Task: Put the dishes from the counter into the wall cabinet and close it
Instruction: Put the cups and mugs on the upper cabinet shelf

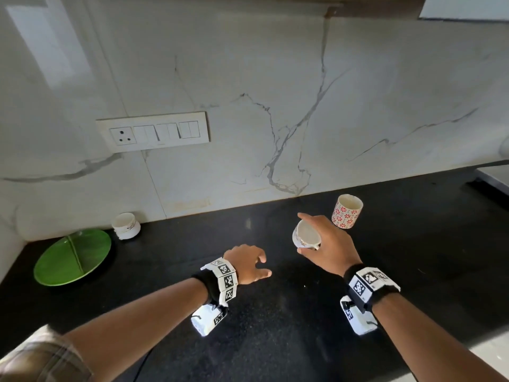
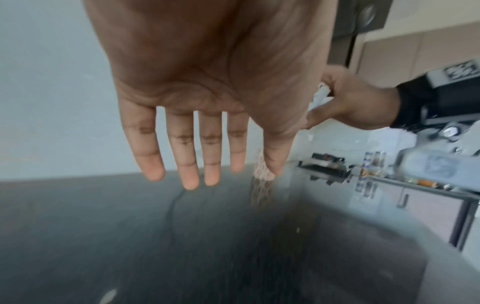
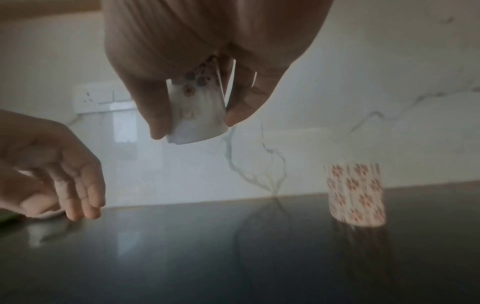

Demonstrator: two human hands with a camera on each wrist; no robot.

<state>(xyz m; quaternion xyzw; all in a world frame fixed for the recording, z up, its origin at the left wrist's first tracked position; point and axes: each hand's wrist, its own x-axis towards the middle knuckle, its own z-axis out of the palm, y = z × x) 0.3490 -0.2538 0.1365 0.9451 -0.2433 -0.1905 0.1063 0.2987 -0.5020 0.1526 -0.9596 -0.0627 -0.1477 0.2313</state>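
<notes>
Dishes are mostly uncleared: one white cup (image 1: 306, 235) is held lifted off the black counter (image 1: 275, 312) by the right hand (image 1: 329, 244), the left hand (image 1: 245, 264) is empty with fingers relaxed, while patterned cup (image 1: 347, 211), small white cup (image 1: 126, 226) and green plate (image 1: 73, 256) are left on it, cabinet unseen.

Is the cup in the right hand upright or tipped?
Tipped: the cup in the right hand shows its mouth tilted toward the camera.
</notes>
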